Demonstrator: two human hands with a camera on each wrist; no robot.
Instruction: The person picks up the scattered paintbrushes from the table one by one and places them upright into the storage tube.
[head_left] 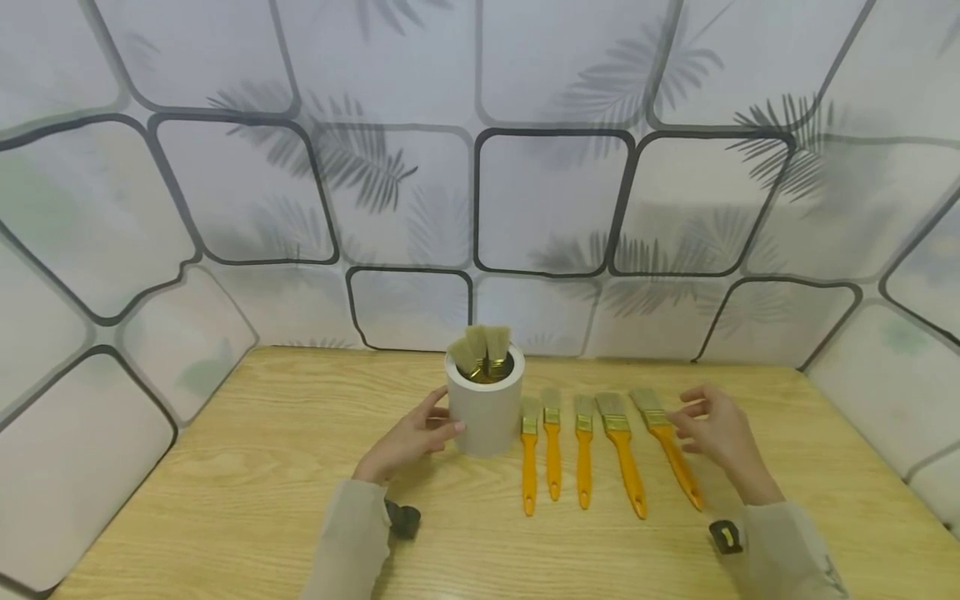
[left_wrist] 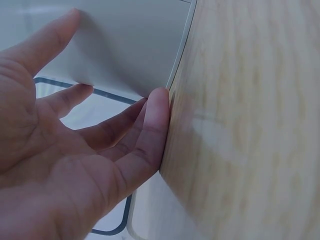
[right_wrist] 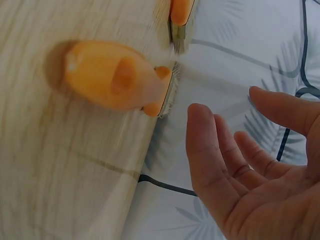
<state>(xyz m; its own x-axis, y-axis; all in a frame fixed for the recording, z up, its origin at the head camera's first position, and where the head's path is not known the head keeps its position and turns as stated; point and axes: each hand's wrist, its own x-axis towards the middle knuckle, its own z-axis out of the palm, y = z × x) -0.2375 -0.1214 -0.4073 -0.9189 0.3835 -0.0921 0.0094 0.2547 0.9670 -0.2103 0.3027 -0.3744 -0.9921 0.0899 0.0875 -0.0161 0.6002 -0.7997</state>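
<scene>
Pale sleeves lie nearest, both on the near side of the white pot: the left sleeve [head_left: 347,537] to the pot's left, the right sleeve [head_left: 791,554] well to its right. Just beyond the cuffs, a dark piece [head_left: 403,521] shows at the left wrist and another dark piece [head_left: 726,537] at the right wrist.

Five orange-handled brushes lie side by side to the right of the pot, handle ends toward the viewer, bristles away. The leftmost brush [head_left: 529,471] is just beside the pot; next outward come the second brush [head_left: 552,462], the third brush [head_left: 584,462] and the broader fourth brush [head_left: 628,467], with the slanting fifth brush [head_left: 676,458] farthest from it.

To the right of that last one, the right hand [head_left: 716,429] is released: its fingers curve loosely and hold nothing. On the pot's left, the left hand [head_left: 408,437] has relaxed, spread fingers, touching the pot's side without wrapping round it.

Upright between the hands stands the white pot [head_left: 486,417] itself, with three brush heads [head_left: 497,343] poking from its mouth, bristles up. All this rests on a wood-grained table [head_left: 285,433]. Behind the pot rises a pale wall [head_left: 551,200], patterned with grey rounded outlines and leaf sprays.
</scene>
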